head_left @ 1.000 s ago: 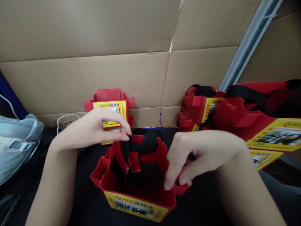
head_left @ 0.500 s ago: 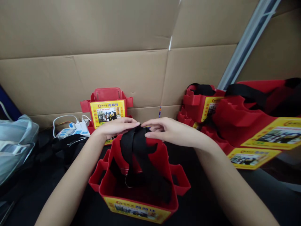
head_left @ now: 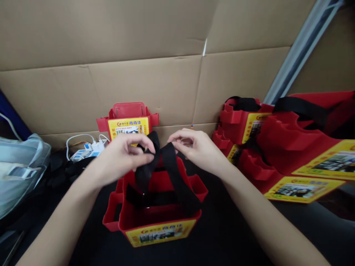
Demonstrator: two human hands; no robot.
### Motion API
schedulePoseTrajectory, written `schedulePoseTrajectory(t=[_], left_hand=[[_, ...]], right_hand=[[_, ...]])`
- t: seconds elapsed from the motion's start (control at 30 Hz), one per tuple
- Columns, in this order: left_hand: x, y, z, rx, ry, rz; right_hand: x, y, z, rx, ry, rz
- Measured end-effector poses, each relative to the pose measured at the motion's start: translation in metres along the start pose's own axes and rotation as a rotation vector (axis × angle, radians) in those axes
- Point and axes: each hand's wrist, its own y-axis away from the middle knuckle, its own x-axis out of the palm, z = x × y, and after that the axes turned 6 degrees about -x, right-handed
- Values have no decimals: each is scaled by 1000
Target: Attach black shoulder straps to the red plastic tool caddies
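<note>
In front of me stands a red plastic tool box point(head_left: 161, 218) with side pockets and a yellow picture label on its near face. A wide black webbing strap point(head_left: 177, 177) rises out of it in loops. My left hand point(head_left: 124, 155) pinches one loop between thumb and fingers above the box's left back side. Thumb and fingertips of my right hand point(head_left: 194, 146) are closed on the strap's other part, right of the left hand. Small shiny spots show on the strap inside the box.
Behind is another red tool box point(head_left: 129, 122) against a cardboard wall point(head_left: 149, 88). Several red boxes with straps point(head_left: 299, 147) are stacked at right beside a metal post point(head_left: 299, 55). A power strip point(head_left: 88, 151) and a pale blue bag point(head_left: 22, 173) lie at left.
My hands have moved from the back rim, and the strap's bunched loops are now spread apart between them. The box has turned slightly.
</note>
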Motion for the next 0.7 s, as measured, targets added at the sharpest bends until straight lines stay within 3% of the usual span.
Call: schedulePoseTrajectory(t=[0.13, 0.3, 0.43, 0.6, 0.7], left_hand=[[23, 32, 21, 11, -234, 98], [30, 38, 28, -74, -80, 144], [28, 25, 21, -172, 81, 57], [23, 16, 24, -85, 376, 63], [24, 15, 24, -79, 491, 5]], right_hand=[[8, 13, 16, 36, -37, 115], [23, 28, 30, 116, -37, 256], [40, 28, 26, 174, -225, 155], [51, 25, 23, 189, -574, 45], [50, 25, 26, 210, -606, -1]])
